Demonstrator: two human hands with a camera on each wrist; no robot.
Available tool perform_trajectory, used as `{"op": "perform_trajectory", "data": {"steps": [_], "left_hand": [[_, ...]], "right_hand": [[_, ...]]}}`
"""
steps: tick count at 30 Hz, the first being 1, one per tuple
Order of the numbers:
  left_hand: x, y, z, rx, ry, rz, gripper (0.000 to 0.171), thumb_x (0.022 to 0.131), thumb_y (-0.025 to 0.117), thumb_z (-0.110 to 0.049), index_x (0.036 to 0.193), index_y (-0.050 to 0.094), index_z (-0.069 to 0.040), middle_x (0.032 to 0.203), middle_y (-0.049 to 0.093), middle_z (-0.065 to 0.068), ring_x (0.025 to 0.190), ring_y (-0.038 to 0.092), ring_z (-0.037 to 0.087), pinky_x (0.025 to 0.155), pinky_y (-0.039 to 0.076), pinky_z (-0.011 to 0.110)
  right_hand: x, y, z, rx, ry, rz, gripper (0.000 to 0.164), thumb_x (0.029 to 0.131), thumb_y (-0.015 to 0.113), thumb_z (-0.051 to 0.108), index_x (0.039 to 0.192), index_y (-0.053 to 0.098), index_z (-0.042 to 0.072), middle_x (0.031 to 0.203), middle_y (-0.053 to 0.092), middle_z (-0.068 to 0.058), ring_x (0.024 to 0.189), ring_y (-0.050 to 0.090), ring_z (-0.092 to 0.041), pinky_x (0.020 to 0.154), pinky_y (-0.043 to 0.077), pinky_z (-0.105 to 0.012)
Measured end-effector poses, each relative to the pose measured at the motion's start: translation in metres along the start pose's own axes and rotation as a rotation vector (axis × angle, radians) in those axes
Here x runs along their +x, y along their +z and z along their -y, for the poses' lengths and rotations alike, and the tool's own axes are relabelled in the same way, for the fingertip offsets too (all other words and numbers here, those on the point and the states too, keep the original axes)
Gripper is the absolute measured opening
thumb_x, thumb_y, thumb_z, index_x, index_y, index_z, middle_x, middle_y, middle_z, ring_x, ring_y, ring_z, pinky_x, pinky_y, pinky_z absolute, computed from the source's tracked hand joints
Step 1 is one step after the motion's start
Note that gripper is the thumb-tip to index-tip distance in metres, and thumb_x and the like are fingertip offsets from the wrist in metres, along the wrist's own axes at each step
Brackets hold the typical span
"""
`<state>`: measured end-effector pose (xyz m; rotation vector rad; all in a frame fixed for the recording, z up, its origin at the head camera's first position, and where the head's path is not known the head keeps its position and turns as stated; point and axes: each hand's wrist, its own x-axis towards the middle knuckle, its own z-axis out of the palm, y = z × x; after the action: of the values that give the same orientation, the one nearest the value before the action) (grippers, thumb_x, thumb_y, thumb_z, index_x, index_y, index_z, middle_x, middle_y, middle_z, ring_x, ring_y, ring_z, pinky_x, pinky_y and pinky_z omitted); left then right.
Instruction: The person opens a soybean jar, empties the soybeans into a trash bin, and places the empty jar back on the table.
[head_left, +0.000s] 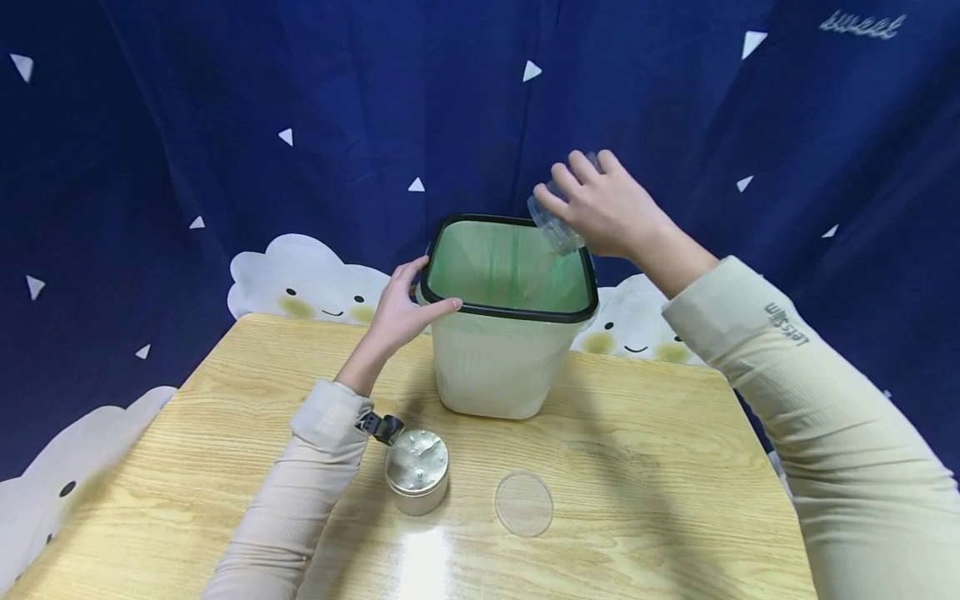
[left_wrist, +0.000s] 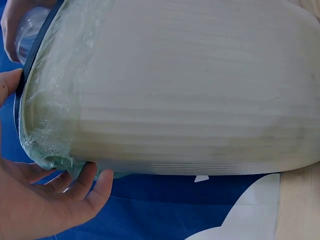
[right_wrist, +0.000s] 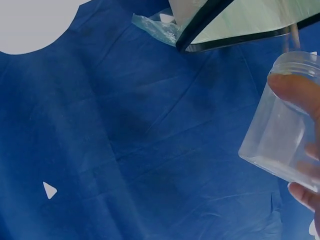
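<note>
A white trash bin [head_left: 495, 367] with a black rim and a green bag liner [head_left: 480, 258] stands on the table. My left hand [head_left: 401, 312] grips its left rim. The left wrist view has the thumb at the black rim and the fingers [left_wrist: 85, 182] along the bin's outer side. Over the bin's right edge, my right hand [head_left: 611, 204] holds a clear plastic jar [head_left: 553, 227], tilted mouth down. Thin brownish streaks [right_wrist: 292, 35] show at the jar's mouth in the right wrist view; what they are is hard to tell.
A round silver tin [head_left: 416, 471] stands near my left wrist. To its right a clear round disc [head_left: 523, 504] lies flat on the wooden table [head_left: 637, 500]. Behind the table hangs a dark blue curtain [head_left: 352, 108] with white triangles and clouds.
</note>
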<state>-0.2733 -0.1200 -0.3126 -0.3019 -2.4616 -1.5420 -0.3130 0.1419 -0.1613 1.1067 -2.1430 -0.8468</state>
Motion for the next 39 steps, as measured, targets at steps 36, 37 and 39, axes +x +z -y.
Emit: {"op": "perform_trajectory", "data": {"steps": [36,37,39], "left_hand": [[-0.001,0.002,-0.001,-0.008,-0.013,0.003,0.081,0.076,0.072,-0.033,0.141,0.031,-0.009,0.142,0.027,0.012,0.122,0.035,0.035,0.098,0.034,0.046],[-0.001,0.002,0.0,-0.01,-0.013,0.002,0.081,0.075,0.072,-0.032,0.141,0.031,-0.009,0.142,0.027,0.012,0.122,0.036,0.035,0.098,0.034,0.047],[-0.001,0.002,0.0,-0.015,-0.014,-0.001,0.082,0.075,0.072,-0.033,0.141,0.031,-0.008,0.142,0.027,0.013,0.122,0.035,0.035,0.098,0.034,0.047]], "right_hand": [[-0.008,0.007,0.012,0.196,0.194,0.037,0.089,0.055,0.083,0.031,0.128,0.038,0.004,0.12,0.045,-0.023,0.106,0.041,-0.041,0.078,0.041,-0.054],[-0.008,0.006,0.011,0.197,0.187,0.042,0.089,0.055,0.082,0.031,0.127,0.038,0.004,0.119,0.045,-0.024,0.106,0.041,-0.041,0.078,0.041,-0.054],[-0.01,0.007,0.011,0.202,0.173,0.051,0.087,0.056,0.081,0.032,0.127,0.039,0.004,0.118,0.046,-0.024,0.105,0.042,-0.041,0.077,0.041,-0.054]]}}
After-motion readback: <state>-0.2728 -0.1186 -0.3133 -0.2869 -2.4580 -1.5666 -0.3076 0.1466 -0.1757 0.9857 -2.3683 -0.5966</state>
